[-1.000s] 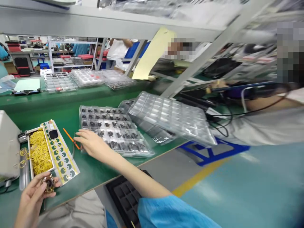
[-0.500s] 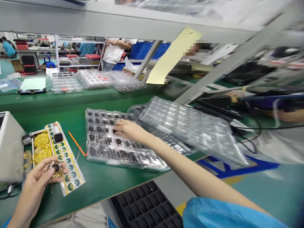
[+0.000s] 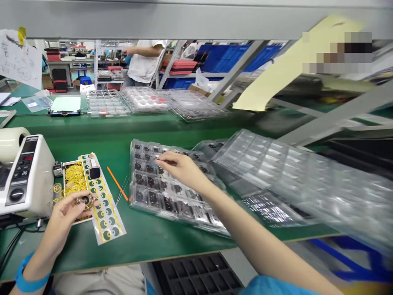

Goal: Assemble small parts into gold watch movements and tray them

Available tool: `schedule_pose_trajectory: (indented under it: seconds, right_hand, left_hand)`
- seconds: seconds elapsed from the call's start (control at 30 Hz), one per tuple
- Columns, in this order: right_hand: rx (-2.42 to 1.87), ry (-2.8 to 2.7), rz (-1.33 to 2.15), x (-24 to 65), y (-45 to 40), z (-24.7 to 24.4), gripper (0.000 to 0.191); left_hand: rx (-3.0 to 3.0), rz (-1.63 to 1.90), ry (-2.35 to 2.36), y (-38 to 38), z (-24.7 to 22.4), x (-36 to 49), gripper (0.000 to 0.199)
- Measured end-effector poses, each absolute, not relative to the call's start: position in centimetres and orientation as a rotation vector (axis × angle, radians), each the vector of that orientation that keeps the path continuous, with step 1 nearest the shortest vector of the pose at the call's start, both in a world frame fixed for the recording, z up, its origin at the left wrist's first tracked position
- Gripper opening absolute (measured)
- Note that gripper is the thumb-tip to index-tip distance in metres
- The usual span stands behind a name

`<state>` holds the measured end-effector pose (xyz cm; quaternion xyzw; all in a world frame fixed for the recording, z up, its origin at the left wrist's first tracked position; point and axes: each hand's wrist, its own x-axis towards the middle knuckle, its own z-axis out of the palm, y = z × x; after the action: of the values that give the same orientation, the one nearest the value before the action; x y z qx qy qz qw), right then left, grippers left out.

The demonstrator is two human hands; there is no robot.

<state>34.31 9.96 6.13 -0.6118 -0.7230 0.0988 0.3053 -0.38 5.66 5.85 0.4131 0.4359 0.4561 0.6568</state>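
Fingers: thumb and fingers of the left hand [image 3: 65,215] are closed round a round metal part [image 3: 86,201]; those of the right hand [image 3: 185,170] are drawn narrow, tips nearly together, but I cannot tell whether anything is between them.
Bench: the green bench [image 3: 144,239] runs across the scene; the view has swung left since half a second ago, so a handwritten sheet [image 3: 21,57] now hangs at far left.
Clear tray: a clear compartment tray [image 3: 285,164] lies tilted at the right, much as before.
Parts tray: a tray of dark parts [image 3: 166,214] lies in the middle under the right hand. One second ago that hand was at the tray's near left corner; half a second ago it was over the cells, and now its tips sit slightly farther left there.
Control box: the white machine [image 3: 34,176] at the left shows more of itself, its dial and red display now in sight.
Printed sheet: a strip with green and yellow shapes [image 3: 108,213] lies right of the left hand.
Ring box: yellow rings [image 3: 73,176] fill a small box beyond the left hand.
Orange stick: the orange stick [image 3: 116,182] lies between strip and parts tray, unshifted.
Round part: as before, it is raised in the left hand, in front of the ring box.
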Motion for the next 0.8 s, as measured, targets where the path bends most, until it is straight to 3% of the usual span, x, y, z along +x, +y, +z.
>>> schedule_pose_trajectory:
  seconds: [0.17,0.33,0.8]
  right_hand:
    - [-1.265,-1.812,0.792,23.0,6.0,7.0,0.030]
    - [-1.135,-1.882,0.918,17.9,2.7,6.3,0.029]
    - [-1.039,-2.971,0.134,25.4,17.4,2.9,0.015]
  left_hand:
    - [1.043,0.969,0.921,4.5,5.0,0.3,0.031]
    - [1.046,0.968,1.029,2.5,4.9,1.3,0.031]
    - [0.835,1.029,1.086,-0.6,3.3,-1.0,0.036]
